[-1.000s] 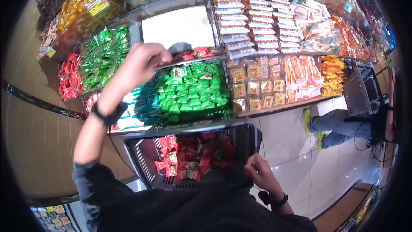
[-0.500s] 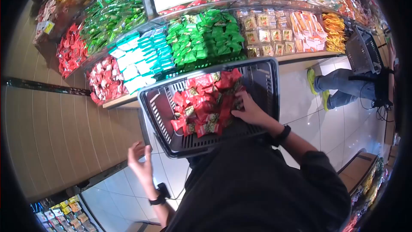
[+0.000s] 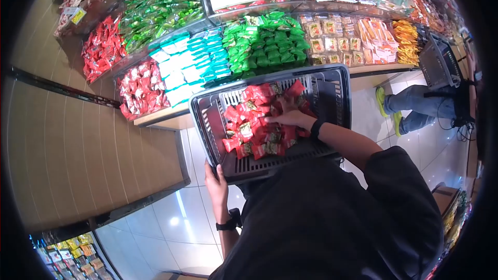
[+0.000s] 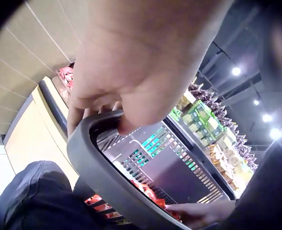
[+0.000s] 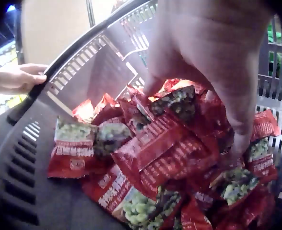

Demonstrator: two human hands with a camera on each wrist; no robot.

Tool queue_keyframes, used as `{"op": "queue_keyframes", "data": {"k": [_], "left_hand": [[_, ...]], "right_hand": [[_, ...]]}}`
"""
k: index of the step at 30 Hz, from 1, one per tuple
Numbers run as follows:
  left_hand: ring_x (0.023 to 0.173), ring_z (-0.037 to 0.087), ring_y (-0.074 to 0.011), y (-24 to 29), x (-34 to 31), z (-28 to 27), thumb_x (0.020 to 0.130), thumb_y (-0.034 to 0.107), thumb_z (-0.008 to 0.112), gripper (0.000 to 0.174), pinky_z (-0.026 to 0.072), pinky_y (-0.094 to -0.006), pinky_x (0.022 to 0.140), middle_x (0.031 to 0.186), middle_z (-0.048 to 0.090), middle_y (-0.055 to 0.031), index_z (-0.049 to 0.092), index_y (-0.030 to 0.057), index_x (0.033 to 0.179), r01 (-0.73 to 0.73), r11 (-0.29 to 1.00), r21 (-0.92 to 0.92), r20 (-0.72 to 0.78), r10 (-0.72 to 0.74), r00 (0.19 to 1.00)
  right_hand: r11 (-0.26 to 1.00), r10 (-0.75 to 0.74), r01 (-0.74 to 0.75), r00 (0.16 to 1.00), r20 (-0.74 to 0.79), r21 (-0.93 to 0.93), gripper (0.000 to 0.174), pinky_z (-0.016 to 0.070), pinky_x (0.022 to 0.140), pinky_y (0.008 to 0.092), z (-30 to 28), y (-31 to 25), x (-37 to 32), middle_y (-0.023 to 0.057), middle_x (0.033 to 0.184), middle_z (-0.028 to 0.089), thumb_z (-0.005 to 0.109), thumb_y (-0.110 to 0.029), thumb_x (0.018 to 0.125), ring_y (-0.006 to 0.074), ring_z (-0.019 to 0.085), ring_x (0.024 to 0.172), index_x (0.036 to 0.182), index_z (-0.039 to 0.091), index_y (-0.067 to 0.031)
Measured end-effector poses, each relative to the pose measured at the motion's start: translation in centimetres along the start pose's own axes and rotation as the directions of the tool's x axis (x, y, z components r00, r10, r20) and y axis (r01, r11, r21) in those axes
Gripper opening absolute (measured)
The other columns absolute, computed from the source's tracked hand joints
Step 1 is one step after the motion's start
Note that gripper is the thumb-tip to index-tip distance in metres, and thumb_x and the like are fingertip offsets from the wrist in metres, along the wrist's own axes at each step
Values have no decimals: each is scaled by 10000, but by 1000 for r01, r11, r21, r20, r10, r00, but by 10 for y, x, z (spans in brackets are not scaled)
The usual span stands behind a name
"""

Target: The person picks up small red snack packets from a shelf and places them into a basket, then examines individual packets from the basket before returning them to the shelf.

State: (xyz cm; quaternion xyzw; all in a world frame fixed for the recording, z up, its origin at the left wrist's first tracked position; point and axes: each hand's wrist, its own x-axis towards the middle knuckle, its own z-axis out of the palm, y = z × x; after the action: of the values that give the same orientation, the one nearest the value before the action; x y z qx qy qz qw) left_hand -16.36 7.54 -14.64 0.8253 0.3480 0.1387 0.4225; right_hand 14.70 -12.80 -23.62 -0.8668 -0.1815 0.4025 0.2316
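Note:
A dark plastic shopping basket [image 4: 100, 179] is held in front of the body. My left hand [image 3: 217, 189] grips its rim near the front left corner, thumb over the edge and fingers on the outer side, as the left wrist view shows. Red snack packets [image 5: 155, 148] with green pictures on them lie heaped inside. Down among these packets is my right hand [image 3: 293, 116], fingers spread and touching them. In the right wrist view its thumb and fingers straddle part of the heap, and some fingertips are hidden between packets.
Beyond the basket runs a display of green packets [image 3: 264, 44], blue packets [image 3: 207, 54] and red-and-white packets [image 3: 142, 88]. A wooden-slat counter [image 3: 88, 150] stands at left. Another person's legs [image 3: 417, 101] and a second basket [image 3: 436, 59] are at right.
My left hand came back from over the display, passed beside the basket and took hold of its rim. My right hand moved from the basket's right side in among the red packets.

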Motion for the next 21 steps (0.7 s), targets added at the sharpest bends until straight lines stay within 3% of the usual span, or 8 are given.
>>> {"op": "queue_keyframes", "data": {"k": [5, 12, 13, 14, 16, 17, 19, 21], "left_hand": [[1126, 622, -474, -7, 0, 10, 1050, 216, 518, 469, 473, -469, 981, 1211, 630, -331, 458, -65, 1421, 61, 998, -16, -49, -62, 997], [1076, 618, -496, 4, 7, 19, 1036, 206, 524, 451, 472, -493, 955, 1173, 630, -346, 487, -81, 1382, 145, 984, -101, -93, -154, 984], [1058, 616, -496, 1, 10, 19, 1034, 203, 522, 444, 472, -496, 942, 1163, 632, -339, 486, -78, 1376, 156, 985, -74, -90, -163, 983], [1058, 616, -496, -8, 12, 23, 1034, 203, 522, 444, 472, -496, 942, 1163, 632, -339, 486, -78, 1376, 146, 986, -82, -94, -153, 984], [847, 651, -412, -28, 19, 34, 1035, 216, 546, 412, 503, -469, 791, 964, 669, -272, 493, -39, 1355, 14, 1000, -12, -200, -16, 980], [1048, 603, -517, -14, 20, 28, 1038, 238, 527, 460, 479, -509, 914, 1145, 627, -346, 472, -61, 1383, 119, 991, -63, -126, -126, 984], [1049, 597, -529, -3, 17, 29, 1040, 254, 526, 466, 477, -524, 901, 1151, 621, -353, 470, -55, 1385, 138, 990, 3, -154, -136, 979], [1050, 592, -540, -11, 17, 33, 1043, 269, 526, 472, 474, -540, 888, 1156, 616, -360, 469, -50, 1387, 162, 985, 67, -178, -148, 973]], "right_hand": [[992, 125, -124, 992, 16, -30, 1397, 142, 1223, 597, 5, -25, -5, 347, 1646, -31, 713, -853, 631, 532, -15, 1525, 1636, 79, -117], [999, -48, 47, 994, 97, 7, 1338, 241, 1208, 559, 9, 10, 23, 367, 1637, 25, 750, -783, 649, 504, 94, 1530, 1623, 152, -87], [992, -97, 95, 995, -18, -79, 1218, 327, 1170, 543, 2, -1, 6, 397, 1587, 200, 737, -720, 712, 538, 306, 1449, 1600, 224, -64], [992, -102, 99, 994, -29, -84, 1218, 327, 1170, 543, -15, -19, -16, 397, 1587, 200, 737, -720, 712, 538, 306, 1449, 1600, 224, -64], [970, -136, 141, 990, 37, -199, 1079, 452, 1068, 509, -54, -57, -68, 362, 1423, 484, 726, -624, 778, 500, 532, 1277, 1584, 275, -66], [852, -353, 245, 922, -161, -462, 823, 532, 941, 450, -62, -66, -93, 264, 1184, 658, 735, -466, 839, 412, 657, 1086, 1490, 446, -53], [755, -645, 626, 763, -44, -195, 520, 542, 895, 410, -112, -91, -122, 205, 1092, 691, 758, -327, 857, 333, 682, 1043, 1274, 640, -39], [788, -602, 613, 785, -147, 49, 226, 550, 758, 375, -173, -147, -164, 139, 951, 706, 761, -164, 866, 233, 698, 860, 1039, 718, -24]]}}
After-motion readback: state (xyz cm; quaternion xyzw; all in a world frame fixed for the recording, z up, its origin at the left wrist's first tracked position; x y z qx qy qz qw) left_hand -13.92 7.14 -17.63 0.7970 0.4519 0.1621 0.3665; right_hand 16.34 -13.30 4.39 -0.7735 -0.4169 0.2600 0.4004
